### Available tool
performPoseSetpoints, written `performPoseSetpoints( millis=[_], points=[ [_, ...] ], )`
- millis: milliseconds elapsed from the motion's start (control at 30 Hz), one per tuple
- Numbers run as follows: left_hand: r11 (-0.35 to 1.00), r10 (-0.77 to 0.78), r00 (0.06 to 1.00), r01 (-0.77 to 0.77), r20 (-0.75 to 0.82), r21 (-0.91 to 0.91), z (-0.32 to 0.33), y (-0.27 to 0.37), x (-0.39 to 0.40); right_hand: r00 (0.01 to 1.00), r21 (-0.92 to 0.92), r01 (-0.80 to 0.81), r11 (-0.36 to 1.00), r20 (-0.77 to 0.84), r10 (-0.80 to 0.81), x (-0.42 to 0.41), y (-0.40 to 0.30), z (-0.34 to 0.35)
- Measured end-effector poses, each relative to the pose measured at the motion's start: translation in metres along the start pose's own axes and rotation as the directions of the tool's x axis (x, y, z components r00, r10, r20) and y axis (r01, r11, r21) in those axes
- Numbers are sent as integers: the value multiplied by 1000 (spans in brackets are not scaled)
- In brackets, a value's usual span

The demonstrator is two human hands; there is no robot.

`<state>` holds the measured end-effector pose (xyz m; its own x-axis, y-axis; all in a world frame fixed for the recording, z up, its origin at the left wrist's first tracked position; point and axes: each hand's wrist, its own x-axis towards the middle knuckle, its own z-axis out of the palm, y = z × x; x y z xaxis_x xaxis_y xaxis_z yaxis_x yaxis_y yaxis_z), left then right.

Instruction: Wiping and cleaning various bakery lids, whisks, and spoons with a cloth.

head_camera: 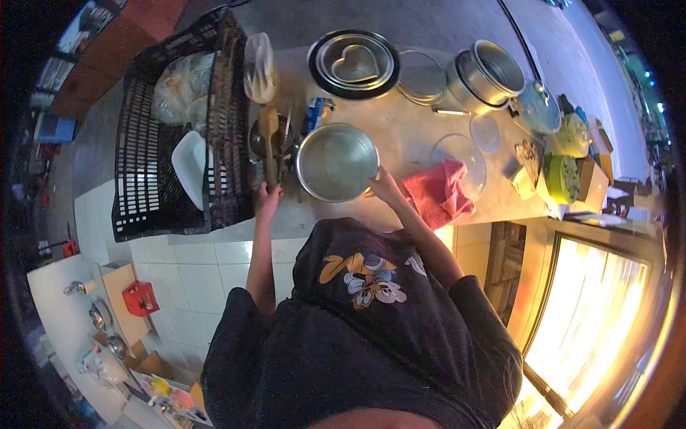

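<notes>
A round metal pan (337, 162) lies on the metal worktop (300, 217) before me. My right hand (381, 185) has its fingers at the pan's lower right rim. My left hand (267, 199) is at the lower end of a long wooden utensil (270, 145); whether its fingers close on it is unclear. Behind that utensil stands a dark bowl or pan (258, 139), partly hidden, with other utensils near it. A crumpled red cloth (439, 195) lies to the right of my right hand, partly over a clear round lid or plate (474, 166).
A black plastic crate (144, 139) with a bag and a white container stands at left. Farther back are nested round pans with a heart-shaped mould (355, 64), metal rings (422, 78) and stacked deep tins (485, 75). Boxes (592, 182) and a green tin (561, 178) stand at right, above a brightly lit glass-fronted appliance (587, 295).
</notes>
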<state>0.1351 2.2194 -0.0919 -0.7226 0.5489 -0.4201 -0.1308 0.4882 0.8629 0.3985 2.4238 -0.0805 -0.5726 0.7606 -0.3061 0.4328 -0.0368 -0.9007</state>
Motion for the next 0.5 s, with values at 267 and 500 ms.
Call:
performPoseSetpoints(
  millis=[267,500],
  points=[
    [815,426,872,-256,-239,520,28,121,-66,930,-880,49,473,-133,-344,-83,-18,-123],
    [882,289,946,-323,146,343,202,207,-90,844,-469,466,750,-20,-536,-94,35,-198]
  ],
)
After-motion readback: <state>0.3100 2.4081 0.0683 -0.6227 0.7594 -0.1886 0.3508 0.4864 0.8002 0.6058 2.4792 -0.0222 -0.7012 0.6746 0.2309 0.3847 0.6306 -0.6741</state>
